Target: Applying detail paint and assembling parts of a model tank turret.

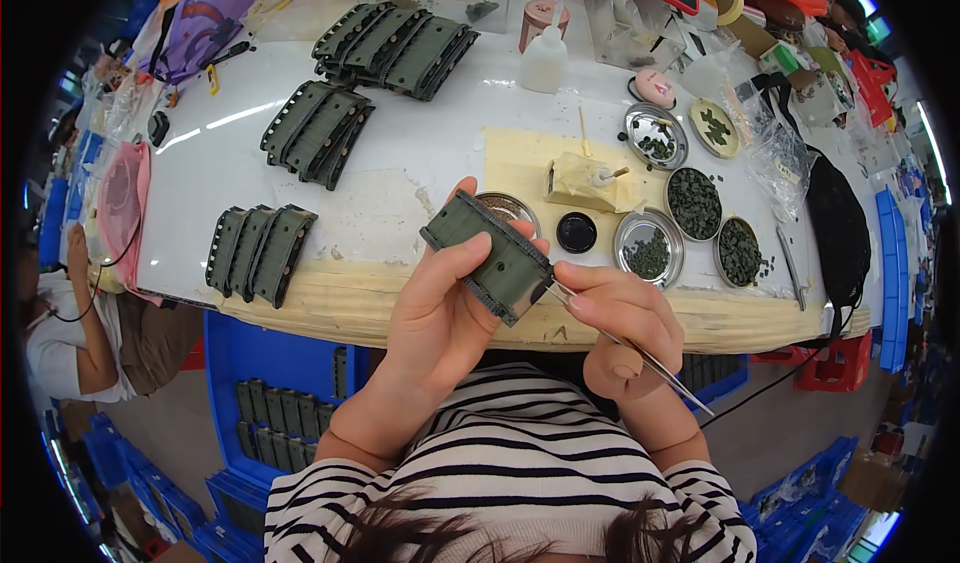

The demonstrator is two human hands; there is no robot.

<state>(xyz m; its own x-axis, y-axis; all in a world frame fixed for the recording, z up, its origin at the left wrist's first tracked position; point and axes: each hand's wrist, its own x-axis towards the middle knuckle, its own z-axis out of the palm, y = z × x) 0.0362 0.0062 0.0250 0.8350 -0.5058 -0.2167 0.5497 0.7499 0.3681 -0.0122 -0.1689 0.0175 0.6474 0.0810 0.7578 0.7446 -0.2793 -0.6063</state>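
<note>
My left hand (428, 308) grips a dark green, slightly curved plastic part (500, 265) with ridged long edges, thumb across its face and fingers behind it. It is held tilted over the table's near edge. In my right hand (632, 315) are metal tweezers (668, 375), pinched between thumb and fingers. Their tips meet or nearly meet the part's right-hand end; whether they hold a small piece is too small to tell. Just beyond the hands sit a metal dish (510, 206), partly hidden by my left fingers, and a small round black container (576, 232).
Dishes of small green pieces (694, 203) stand to the right, beside a pen-like tool (790, 268). Behind are a tape-covered block (590, 185) and a white squeeze bottle (545, 61). Similar green parts (262, 253) lie in groups at left. Below is a blue crate (225, 363); a person sits far left.
</note>
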